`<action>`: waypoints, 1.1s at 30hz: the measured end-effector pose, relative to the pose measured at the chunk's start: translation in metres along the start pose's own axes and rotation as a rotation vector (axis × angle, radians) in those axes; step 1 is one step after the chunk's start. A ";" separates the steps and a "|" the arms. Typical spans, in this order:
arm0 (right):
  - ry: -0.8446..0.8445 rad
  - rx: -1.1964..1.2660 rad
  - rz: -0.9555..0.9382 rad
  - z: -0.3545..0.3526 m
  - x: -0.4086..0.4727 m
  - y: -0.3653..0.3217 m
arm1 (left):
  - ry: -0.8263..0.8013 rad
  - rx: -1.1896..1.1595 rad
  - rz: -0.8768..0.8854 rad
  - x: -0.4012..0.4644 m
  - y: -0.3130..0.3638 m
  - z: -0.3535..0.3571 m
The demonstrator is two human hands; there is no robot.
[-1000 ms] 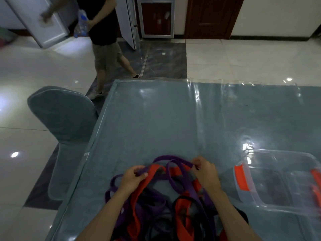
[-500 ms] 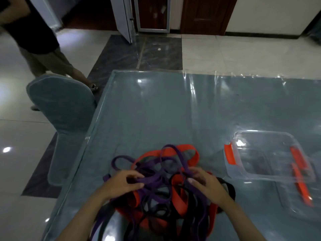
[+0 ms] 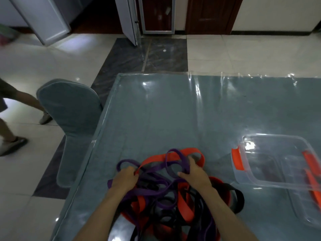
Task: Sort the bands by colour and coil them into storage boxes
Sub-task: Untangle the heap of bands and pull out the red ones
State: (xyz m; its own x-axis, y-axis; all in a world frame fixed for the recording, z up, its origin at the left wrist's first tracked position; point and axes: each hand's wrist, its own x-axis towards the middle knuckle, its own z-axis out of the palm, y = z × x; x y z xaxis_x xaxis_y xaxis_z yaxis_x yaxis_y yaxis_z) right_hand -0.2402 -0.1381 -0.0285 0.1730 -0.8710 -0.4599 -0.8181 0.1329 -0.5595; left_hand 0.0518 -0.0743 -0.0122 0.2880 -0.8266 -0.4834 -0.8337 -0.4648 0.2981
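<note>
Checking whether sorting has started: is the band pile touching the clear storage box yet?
Apart. The head view shows a strip of bare table between the band pile, at its black loop, and the clear storage box.

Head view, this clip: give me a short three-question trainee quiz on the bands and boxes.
1. True or false: the clear storage box already holds coiled bands.
2. Which band colours are in the tangled pile? A) orange, purple, black B) green, yellow, white
3. Fill in: the right hand holds a ___ band.

Key: 1 false, no bands inside. 2 A. 3 purple; the left hand is also in the pile.
</note>
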 end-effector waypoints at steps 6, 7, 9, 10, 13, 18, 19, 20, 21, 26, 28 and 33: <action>-0.048 -0.260 0.049 0.025 0.020 -0.012 | 0.380 -0.529 0.182 0.024 0.027 -0.058; -0.040 -0.287 0.037 0.028 0.020 -0.011 | 0.449 -0.531 0.210 0.030 0.028 -0.064; -0.017 -0.258 0.051 0.034 0.021 -0.011 | 0.502 -0.473 0.215 0.042 0.028 -0.070; -0.004 -0.209 0.065 0.035 0.021 -0.010 | 0.489 -0.451 0.186 0.047 0.027 -0.069; 0.046 -0.097 0.085 0.035 0.024 -0.004 | 0.380 -0.382 0.074 0.058 0.020 -0.055; 0.177 0.200 0.068 0.030 0.029 0.006 | 0.063 -0.288 -0.124 0.057 -0.006 -0.030; 0.222 0.269 0.054 0.027 0.029 0.007 | 0.047 -0.247 -0.120 0.053 -0.011 -0.027; 0.268 0.329 0.038 0.024 0.029 0.008 | 0.049 -0.200 -0.108 0.048 -0.015 -0.025; 0.311 0.385 0.028 0.019 0.028 0.008 | 0.052 -0.163 -0.095 0.043 -0.020 -0.023; 0.511 0.664 0.011 -0.012 0.017 0.006 | -0.082 -0.093 0.039 0.014 -0.039 -0.039; 0.592 0.734 -0.006 -0.027 0.009 0.002 | -0.109 -0.044 0.148 0.007 -0.053 -0.047; 0.618 0.728 -0.031 -0.046 -0.013 -0.007 | -0.018 -0.083 0.140 -0.006 -0.084 -0.057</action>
State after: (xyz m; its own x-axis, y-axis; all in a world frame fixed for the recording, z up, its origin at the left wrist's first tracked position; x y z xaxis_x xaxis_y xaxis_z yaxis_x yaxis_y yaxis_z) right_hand -0.2620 -0.1491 0.0131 -0.3021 -0.9470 -0.1089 -0.2396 0.1861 -0.9529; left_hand 0.1470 -0.0485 0.0126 0.1624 -0.8799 -0.4465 -0.8233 -0.3702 0.4302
